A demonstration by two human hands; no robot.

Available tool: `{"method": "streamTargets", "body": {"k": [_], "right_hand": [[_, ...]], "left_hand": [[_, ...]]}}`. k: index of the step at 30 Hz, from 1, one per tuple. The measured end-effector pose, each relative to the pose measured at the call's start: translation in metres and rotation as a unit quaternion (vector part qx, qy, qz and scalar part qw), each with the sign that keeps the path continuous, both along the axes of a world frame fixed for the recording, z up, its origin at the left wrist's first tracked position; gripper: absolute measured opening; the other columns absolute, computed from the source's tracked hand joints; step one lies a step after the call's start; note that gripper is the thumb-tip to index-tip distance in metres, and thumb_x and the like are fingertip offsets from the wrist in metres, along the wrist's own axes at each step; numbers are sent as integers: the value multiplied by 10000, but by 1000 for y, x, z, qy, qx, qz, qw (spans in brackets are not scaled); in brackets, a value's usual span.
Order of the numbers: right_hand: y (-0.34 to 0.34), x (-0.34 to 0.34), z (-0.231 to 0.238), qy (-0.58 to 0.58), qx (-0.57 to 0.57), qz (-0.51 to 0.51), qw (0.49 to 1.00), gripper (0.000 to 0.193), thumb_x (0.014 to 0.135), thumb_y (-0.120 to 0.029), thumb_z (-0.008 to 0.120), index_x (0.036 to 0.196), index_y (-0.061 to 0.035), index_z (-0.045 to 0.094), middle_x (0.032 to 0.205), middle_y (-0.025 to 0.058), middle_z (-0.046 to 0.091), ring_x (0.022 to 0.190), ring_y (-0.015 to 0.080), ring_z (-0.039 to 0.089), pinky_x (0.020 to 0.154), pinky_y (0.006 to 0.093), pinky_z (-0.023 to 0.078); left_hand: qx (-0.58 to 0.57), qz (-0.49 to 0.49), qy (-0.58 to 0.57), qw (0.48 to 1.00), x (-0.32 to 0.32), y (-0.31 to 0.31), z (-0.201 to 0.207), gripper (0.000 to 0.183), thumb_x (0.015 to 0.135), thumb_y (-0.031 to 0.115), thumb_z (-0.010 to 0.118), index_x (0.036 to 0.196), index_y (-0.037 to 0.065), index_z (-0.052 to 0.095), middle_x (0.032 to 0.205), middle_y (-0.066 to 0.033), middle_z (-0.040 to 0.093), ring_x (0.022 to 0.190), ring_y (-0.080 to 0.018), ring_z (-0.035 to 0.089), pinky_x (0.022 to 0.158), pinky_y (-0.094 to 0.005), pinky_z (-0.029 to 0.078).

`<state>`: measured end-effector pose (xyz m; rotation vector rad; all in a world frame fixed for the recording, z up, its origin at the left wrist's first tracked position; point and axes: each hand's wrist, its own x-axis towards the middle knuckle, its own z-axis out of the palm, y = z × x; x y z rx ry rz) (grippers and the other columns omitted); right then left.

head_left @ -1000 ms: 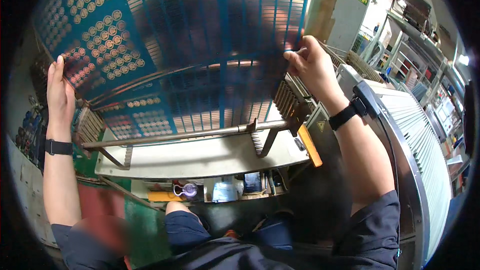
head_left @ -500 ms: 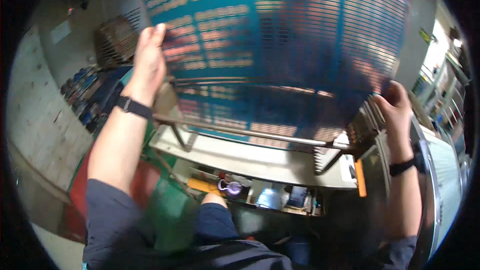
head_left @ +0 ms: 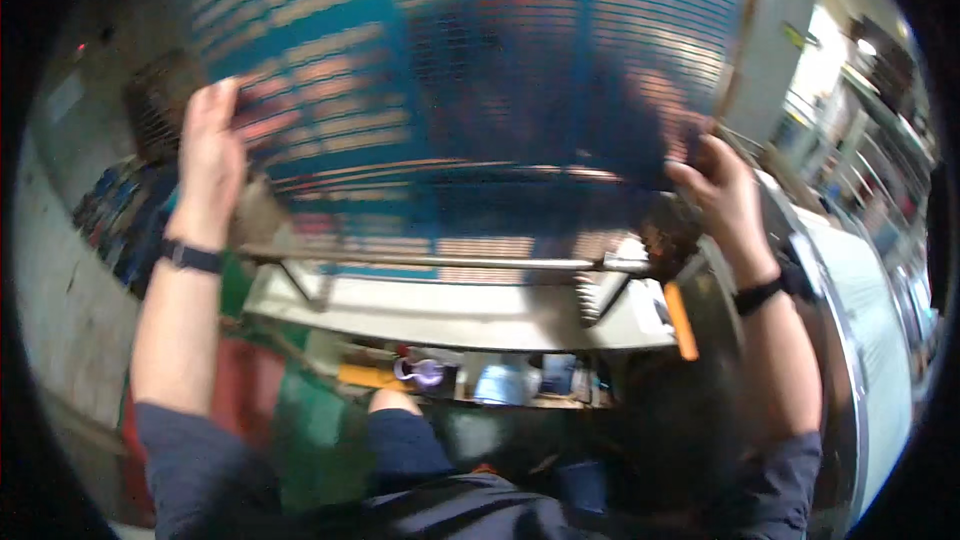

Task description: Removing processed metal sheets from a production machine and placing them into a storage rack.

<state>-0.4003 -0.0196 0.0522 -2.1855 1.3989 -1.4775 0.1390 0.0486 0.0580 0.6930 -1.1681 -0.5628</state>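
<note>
A large blue perforated sheet (head_left: 470, 70) is raised in front of me and fills the upper half of the head view, blurred by motion. My left hand (head_left: 208, 155) grips its left edge and my right hand (head_left: 725, 195) grips its lower right corner. Both wrists wear dark bands. Below the sheet runs a metal bar of a frame (head_left: 430, 262) over a pale machine bed (head_left: 460, 310).
A shelf under the bed holds small things, among them a purple one (head_left: 420, 372) and a pale blue one (head_left: 505, 380). An orange handle (head_left: 680, 320) sticks out at the right. A curved white ribbed machine cover (head_left: 870, 340) stands at right, a grey wall at left.
Both hands have swung the blue sheet across in front of me; my left hand sits lower and further left than half a second ago, and the right hand has risen. The view has shifted with my head.
</note>
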Motion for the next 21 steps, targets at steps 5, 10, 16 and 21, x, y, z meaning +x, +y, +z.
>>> {"method": "streamTargets", "body": {"k": [5, 10, 16, 21], "right_hand": [[-14, 3, -9, 63, 20, -42, 997, 356, 863, -266, 787, 1052, -7, 632, 779, 146, 656, 693, 263, 627, 664, 386, 505], [-28, -18, -28, 55, -4, 8, 998, 356, 854, -262, 786, 1064, -13, 644, 873, 192, 702, 805, 303, 695, 733, 386, 529], [0, 12, -4, 16, 21, -102, 994, 356, 797, -210, 817, 1054, 6, 700, 898, 131, 727, 826, 224, 690, 775, 333, 543], [9, -9, 3, -70, -13, -47, 996, 299, 785, -40, 777, 1062, -17, 665, 877, 10, 676, 784, 81, 613, 701, 246, 516]], "left_hand": [[8, 12, -2, 1000, 16, 7, 0, 265, 1067, 282, 522, 1204, 59, 563, 1181, -88, 644, 1109, -206, 640, 969, -425, 561], [20, 105, 25, 994, -7, -5, 1, 259, 1067, 295, 527, 1211, 79, 536, 1201, -35, 597, 1140, -147, 589, 1008, -348, 500], [61, 33, -5, 998, 8, 8, -2, 264, 1066, 317, 515, 1182, 81, 537, 1203, -118, 651, 1082, -248, 661, 913, -467, 573], [32, 38, 63, 997, -21, -13, 0, 202, 1032, 242, 572, 1088, 51, 542, 1010, -132, 679, 870, -268, 702, 759, -469, 622]]}}
